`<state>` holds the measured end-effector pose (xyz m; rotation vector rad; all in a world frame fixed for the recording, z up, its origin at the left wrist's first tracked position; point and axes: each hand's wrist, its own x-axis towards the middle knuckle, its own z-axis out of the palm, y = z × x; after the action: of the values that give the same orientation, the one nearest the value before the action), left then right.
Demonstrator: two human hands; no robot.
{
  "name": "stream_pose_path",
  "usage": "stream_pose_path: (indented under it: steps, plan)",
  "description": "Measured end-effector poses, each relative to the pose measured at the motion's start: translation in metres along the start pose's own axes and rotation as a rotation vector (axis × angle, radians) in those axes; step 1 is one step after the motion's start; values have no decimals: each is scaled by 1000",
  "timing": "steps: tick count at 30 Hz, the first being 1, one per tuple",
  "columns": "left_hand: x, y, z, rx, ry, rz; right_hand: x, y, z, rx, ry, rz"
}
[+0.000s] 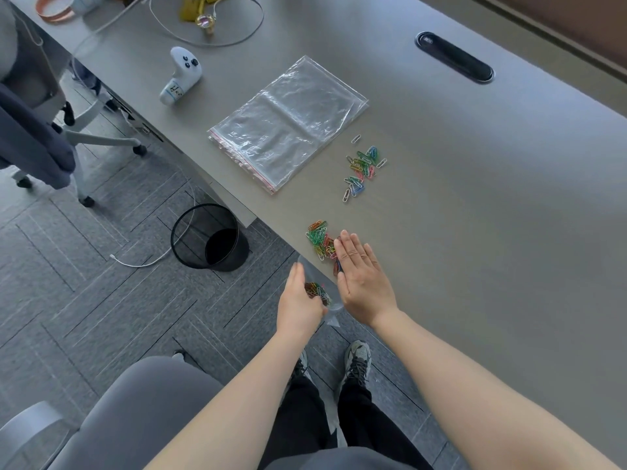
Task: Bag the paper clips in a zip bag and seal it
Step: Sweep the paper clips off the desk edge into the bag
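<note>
My left hand (298,305) holds a clear zip bag (330,305) just below the table's near edge; several coloured paper clips (317,291) lie inside it. My right hand (361,278) rests flat on the grey table (492,215), fingers together, its edge against a pile of coloured paper clips (319,237) at the table edge. A second scatter of paper clips (363,169) lies farther back. A stack of empty clear zip bags (288,120) with red seal lines lies beyond that.
A white controller (181,74) sits at the back left near a cable loop (207,20). A black cable slot (454,57) is at the back right. Below the table stand a black mesh bin (208,235) and an office chair (37,106).
</note>
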<state>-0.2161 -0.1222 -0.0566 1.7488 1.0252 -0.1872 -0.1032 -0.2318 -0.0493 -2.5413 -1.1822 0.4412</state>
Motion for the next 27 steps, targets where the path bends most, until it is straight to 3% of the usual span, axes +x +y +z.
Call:
stream_pose_path:
  steps: [7,11,19,27]
  plan:
    - [-2,-1,-3,-23,4,5,-8,-15,4,126,38,15]
    - [-5,3,-5,-36,-6,-1,-14,-4,-6,254,158,167]
    - [-15,7,-2,9,-24,1,-51,3,8,7,90,142]
    - [-18,7,1,-7,-38,-3,-56,-8,15,-49,35,107]
